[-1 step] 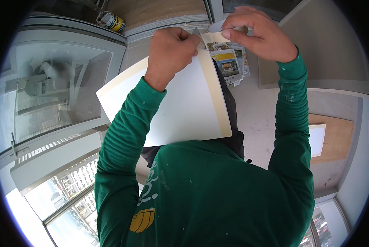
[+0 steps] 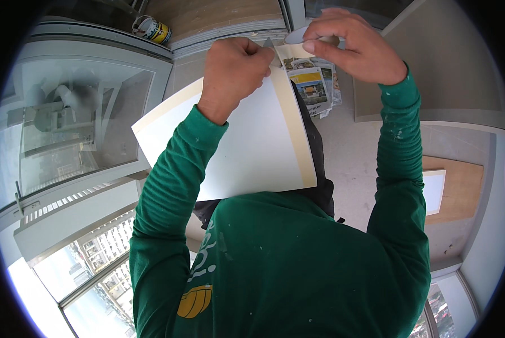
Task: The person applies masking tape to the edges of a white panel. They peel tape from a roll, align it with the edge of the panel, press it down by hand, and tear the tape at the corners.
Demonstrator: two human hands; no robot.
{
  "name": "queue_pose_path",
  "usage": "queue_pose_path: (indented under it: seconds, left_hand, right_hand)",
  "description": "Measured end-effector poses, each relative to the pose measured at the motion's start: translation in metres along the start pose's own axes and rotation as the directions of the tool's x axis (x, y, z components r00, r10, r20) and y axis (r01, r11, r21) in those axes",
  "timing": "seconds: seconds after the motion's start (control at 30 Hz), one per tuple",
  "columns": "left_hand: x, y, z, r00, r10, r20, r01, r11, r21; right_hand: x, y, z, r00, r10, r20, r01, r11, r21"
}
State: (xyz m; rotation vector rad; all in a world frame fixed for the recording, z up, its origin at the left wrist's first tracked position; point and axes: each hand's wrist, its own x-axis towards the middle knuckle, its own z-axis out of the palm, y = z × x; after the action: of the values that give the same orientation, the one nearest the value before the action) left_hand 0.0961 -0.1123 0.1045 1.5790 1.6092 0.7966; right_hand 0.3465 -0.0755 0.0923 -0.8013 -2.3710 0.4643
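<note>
A white board [image 2: 252, 146] lies across my lap, with cream masking tape along its upper left and right edges. My left hand [image 2: 235, 70] is closed above the board's far edge. Past its fingers sticks the pointed grey tip of a thin tool [image 2: 268, 43]; the rest is hidden in the fist. My right hand [image 2: 351, 42], fingers curled, grips a roll of masking tape [image 2: 295, 36] just beyond the board's far right corner. A short tape strip [image 2: 289, 52] runs from the roll toward my left hand; its end near the fist is hard to make out.
Newspapers or magazines [image 2: 311, 87] lie on the tiled floor past the board. A paint can [image 2: 153, 29] stands at far left by the door track. A glass door [image 2: 83, 112] is at left, a grey panel [image 2: 432, 67] at right. A brown board [image 2: 463, 188] carries a white taped sheet.
</note>
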Motion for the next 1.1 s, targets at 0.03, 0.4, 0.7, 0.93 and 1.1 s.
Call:
queue_pose_path:
  seconds: [0.03,0.4,0.7,0.93,1.1]
  left_hand:
    - [-0.001,-0.001,-0.001,1.000,-0.019,0.008,0.019,1.000,0.015]
    - [0.004,-0.013,0.002,0.999,0.021,-0.038,-0.019,0.998,0.060]
    - [0.010,-0.026,0.006,0.994,0.083,-0.072,-0.074,0.990,0.122]
    - [0.014,-0.026,0.009,0.995,0.067,-0.067,-0.058,0.990,0.131]
    - [0.016,-0.029,0.011,0.996,0.057,-0.061,-0.049,0.989,0.139]
  right_hand:
    - [0.002,-0.001,0.001,1.000,-0.011,-0.002,0.011,1.000,-0.004]
    - [0.001,0.000,0.008,1.000,0.019,0.020,-0.018,0.998,-0.066]
    - [0.002,-0.001,0.011,0.999,0.008,0.053,-0.004,0.997,-0.083]
    - [0.015,-0.025,-0.010,0.998,-0.033,0.060,0.027,0.995,0.098]
    - [0.002,-0.009,0.008,0.994,-0.104,-0.028,0.101,0.991,-0.091]
